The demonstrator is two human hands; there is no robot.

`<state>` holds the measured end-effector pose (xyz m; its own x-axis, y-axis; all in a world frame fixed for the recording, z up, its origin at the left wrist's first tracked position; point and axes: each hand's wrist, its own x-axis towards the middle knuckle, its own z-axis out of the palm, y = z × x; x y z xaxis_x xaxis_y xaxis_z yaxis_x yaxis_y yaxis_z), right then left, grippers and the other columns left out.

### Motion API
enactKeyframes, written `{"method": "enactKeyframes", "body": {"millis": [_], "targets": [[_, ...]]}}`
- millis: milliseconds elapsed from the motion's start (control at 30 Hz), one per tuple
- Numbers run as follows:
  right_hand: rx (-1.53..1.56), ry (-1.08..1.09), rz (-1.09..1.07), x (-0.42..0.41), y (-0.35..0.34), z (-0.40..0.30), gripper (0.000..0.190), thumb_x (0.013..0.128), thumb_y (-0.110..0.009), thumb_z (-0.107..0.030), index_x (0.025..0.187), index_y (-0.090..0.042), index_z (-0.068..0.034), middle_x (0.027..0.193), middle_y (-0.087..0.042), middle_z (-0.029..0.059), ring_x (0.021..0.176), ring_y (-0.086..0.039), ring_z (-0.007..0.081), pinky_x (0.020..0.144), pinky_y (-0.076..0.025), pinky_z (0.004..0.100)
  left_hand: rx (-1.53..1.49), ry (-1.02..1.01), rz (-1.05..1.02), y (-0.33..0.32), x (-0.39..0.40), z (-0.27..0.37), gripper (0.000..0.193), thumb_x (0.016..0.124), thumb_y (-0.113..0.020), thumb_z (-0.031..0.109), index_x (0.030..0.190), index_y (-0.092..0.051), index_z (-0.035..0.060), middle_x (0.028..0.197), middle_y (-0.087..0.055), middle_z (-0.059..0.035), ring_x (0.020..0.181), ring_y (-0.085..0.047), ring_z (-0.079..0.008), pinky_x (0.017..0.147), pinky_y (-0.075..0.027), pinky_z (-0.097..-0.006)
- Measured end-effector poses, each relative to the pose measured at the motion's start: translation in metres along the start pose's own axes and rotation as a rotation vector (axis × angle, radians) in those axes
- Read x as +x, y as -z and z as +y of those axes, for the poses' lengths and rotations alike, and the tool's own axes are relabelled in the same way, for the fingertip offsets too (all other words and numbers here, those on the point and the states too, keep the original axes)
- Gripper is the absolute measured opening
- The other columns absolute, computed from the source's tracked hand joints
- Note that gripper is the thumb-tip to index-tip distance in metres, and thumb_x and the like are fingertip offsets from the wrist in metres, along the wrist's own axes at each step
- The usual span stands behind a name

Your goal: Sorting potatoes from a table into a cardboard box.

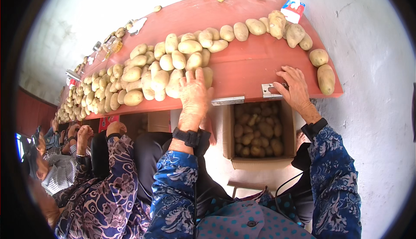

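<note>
Near the front edge of a red tabletop (240, 71), my left hand (195, 93) rests against the right end of a long heap of potatoes (131, 74), its fingers over the nearest ones. Whether it grips a potato cannot be told, as the back of the hand hides the palm. My right hand (292, 84) is spread over the table's edge beside a metal hinge plate (271, 90) and holds nothing. A second metal plate (227, 101) sits on the edge between both hands. A curved row of potatoes (256, 27) runs behind the hands to the right end.
An open cardboard box (263, 163) of potatoes stands on the floor below the edge. A tissue pack (293, 10) lies at the table's far right corner, near the wall (373, 60). Other people sit close on the left; the nearest wears a patterned sleeve (122, 164).
</note>
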<state>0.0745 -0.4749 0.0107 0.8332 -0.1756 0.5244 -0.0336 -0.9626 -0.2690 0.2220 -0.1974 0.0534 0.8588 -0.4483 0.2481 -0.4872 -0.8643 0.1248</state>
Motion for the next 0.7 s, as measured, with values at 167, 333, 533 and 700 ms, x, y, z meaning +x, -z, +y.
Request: {"method": "enactKeyframes", "body": {"millis": [167,333,533,700], "targets": [[0.104,0.011,-0.022,0.001,0.001,0.004,0.04,0.087,-0.067,-0.036,0.107,-0.066,-0.002,0.122,-0.06,0.019,0.12,-0.052,0.0334,0.106,-0.034,0.0466,0.074,-0.086,0.093,-0.007,0.001,-0.004,0.073,0.067,-0.081,0.019,0.131,-0.049,0.0064,0.119,-0.055,-0.0199,0.113,-0.052,-0.0413,0.097,-0.043,-0.0486],[0.132,-0.023,0.015,0.0,-0.005,0.007,0.038,0.086,-0.067,-0.038,0.102,-0.067,-0.004,0.118,-0.063,0.0153,0.116,-0.054,0.0318,0.104,-0.036,0.0427,0.014,-0.131,0.136,-0.008,0.004,-0.01,0.064,0.065,-0.073,0.017,0.126,-0.054,0.007,0.11,-0.06,-0.0211,0.105,-0.056,-0.0399,0.093,-0.047,-0.0469],[0.05,-0.046,0.043,0.0,-0.006,0.005,0.035,0.087,-0.064,-0.041,0.1,-0.068,-0.008,0.117,-0.064,0.0101,0.114,-0.055,0.0282,0.102,-0.037,0.0413,-0.218,-0.084,-0.004,0.017,-0.003,0.008,0.063,0.066,-0.076,0.021,0.125,-0.057,0.0102,0.117,-0.057,-0.0221,0.113,-0.053,-0.0389,0.096,-0.046,-0.0461],[0.026,-0.016,0.067,0.0,-0.007,0.005,0.034,0.087,-0.065,-0.041,0.1,-0.069,-0.01,0.115,-0.065,0.0082,0.114,-0.055,0.0266,0.103,-0.037,0.0411,-0.649,-0.148,-0.153,0.03,-0.016,0.031,0.055,0.067,-0.075,0.02,0.119,-0.06,0.0086,0.117,-0.06,-0.0198,0.109,-0.06,-0.0319,0.094,-0.048,-0.0389]]}}
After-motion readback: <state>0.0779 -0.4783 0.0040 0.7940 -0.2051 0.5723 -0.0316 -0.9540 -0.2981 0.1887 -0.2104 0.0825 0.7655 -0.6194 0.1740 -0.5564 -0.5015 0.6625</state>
